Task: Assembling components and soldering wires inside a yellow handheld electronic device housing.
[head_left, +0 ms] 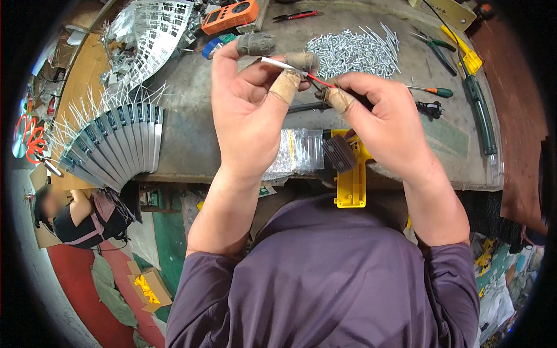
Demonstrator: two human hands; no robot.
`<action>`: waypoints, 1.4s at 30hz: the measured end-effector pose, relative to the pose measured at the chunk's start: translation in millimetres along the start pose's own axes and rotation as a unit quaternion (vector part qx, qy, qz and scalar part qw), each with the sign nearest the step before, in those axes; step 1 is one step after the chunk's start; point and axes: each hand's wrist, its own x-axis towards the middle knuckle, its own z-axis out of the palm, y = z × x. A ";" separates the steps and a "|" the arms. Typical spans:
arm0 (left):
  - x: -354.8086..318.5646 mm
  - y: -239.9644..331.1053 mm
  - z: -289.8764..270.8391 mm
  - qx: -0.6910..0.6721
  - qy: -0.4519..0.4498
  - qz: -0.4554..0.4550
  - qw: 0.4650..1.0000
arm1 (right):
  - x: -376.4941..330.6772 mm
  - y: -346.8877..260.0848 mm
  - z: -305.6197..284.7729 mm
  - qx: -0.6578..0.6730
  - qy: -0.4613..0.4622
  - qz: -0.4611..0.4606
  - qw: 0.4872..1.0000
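While pinched between taped fingers above the table (191, 124): small white tube (277, 63) with a red wire (322, 82) at its end.

Left hand (246, 110) closed on the white tube, thumb and forefinger holding it level, seemingly to keep its open end steady; right hand (386, 124) closed on the red wire, feeding it toward that end. Cloth tape on the fingertips, likely as protection. Beyond the hands, within easy reach: heap of silvery tubes (351, 52). At the left, fanned metal strips (119, 145); below the hands, yellow tool (351, 174).
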 end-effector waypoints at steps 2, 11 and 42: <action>-1.0 -1.3 1.8 0.006 -0.003 0.005 1.000 | 0.5 -1.0 -0.4 0.006 0.005 0.011 1.000; -1.4 -0.6 3.6 0.008 0.009 0.012 1.000 | 1.1 -6.1 -1.7 -0.110 0.045 -0.068 0.991; -44.6 -22.6 22.5 0.408 -0.265 0.052 0.872 | -61.5 3.4 -92.7 -0.027 0.053 0.055 0.997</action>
